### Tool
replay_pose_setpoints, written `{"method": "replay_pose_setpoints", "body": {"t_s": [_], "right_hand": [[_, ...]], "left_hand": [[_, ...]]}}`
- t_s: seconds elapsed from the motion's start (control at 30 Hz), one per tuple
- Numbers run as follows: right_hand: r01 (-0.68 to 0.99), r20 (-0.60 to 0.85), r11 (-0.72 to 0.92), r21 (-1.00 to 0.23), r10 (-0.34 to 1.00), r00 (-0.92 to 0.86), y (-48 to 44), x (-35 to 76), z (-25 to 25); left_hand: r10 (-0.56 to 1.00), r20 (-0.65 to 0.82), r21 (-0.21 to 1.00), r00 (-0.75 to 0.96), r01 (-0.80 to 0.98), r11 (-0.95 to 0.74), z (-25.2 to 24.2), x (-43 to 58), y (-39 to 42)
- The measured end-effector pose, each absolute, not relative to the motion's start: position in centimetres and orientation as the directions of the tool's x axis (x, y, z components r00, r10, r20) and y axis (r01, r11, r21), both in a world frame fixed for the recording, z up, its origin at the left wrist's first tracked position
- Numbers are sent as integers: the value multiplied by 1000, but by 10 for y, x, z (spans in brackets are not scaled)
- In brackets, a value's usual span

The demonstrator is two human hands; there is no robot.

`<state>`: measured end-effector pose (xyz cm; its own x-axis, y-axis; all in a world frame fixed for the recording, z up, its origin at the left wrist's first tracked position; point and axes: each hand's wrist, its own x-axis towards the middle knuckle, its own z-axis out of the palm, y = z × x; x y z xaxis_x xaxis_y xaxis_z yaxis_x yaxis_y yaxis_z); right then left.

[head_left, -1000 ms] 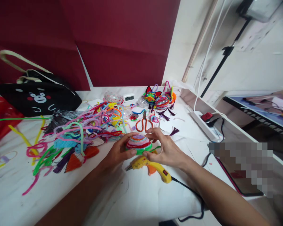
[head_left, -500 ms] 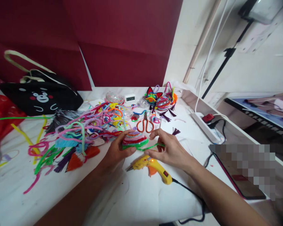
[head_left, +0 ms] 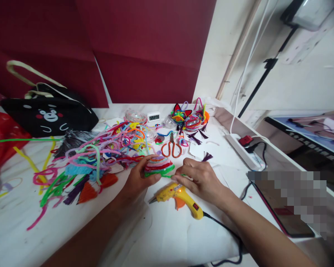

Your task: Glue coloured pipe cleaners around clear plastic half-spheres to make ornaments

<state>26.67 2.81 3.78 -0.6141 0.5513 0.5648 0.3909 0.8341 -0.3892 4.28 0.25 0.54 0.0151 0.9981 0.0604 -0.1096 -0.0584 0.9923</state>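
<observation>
My left hand (head_left: 141, 174) is closed around the side of a small dome (head_left: 159, 166) banded with green, red, pink and purple pipe cleaner. A green pipe cleaner (head_left: 167, 176) trails from the dome's lower edge toward my right hand (head_left: 196, 178). The right fingers are pinched together on that green strand, just right of the dome; most of its free end is hidden by the hand. Right below both hands lies a yellow glue gun (head_left: 180, 196), its nozzle pointing left and a small light lit. Orange-handled scissors (head_left: 171, 149) rest just beyond the dome.
A tangled heap of pipe cleaners (head_left: 100, 144) spreads to the left, before a black bag (head_left: 50, 115). Finished colourful ornaments (head_left: 192, 121) and a small digital clock (head_left: 154, 117) stand at the back. A power strip (head_left: 245, 151) and a phone (head_left: 284, 207) lie on the right.
My right fingers have closed from a loose, spread pose into a pinch on the green pipe cleaner, nearer the dome. The left hand and the dome have stayed put.
</observation>
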Motion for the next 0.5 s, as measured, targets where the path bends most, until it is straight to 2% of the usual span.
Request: {"method": "replay_pose_setpoints", "body": {"t_s": [0.27, 0.5], "right_hand": [[346, 549, 756, -556, 646, -530, 30, 264, 36], [324, 550, 729, -603, 674, -493, 32, 262, 30]], "left_hand": [[996, 77, 990, 35, -123, -72, 6, 45, 3], [1000, -5, 965, 7, -263, 6, 1, 47, 4]]}}
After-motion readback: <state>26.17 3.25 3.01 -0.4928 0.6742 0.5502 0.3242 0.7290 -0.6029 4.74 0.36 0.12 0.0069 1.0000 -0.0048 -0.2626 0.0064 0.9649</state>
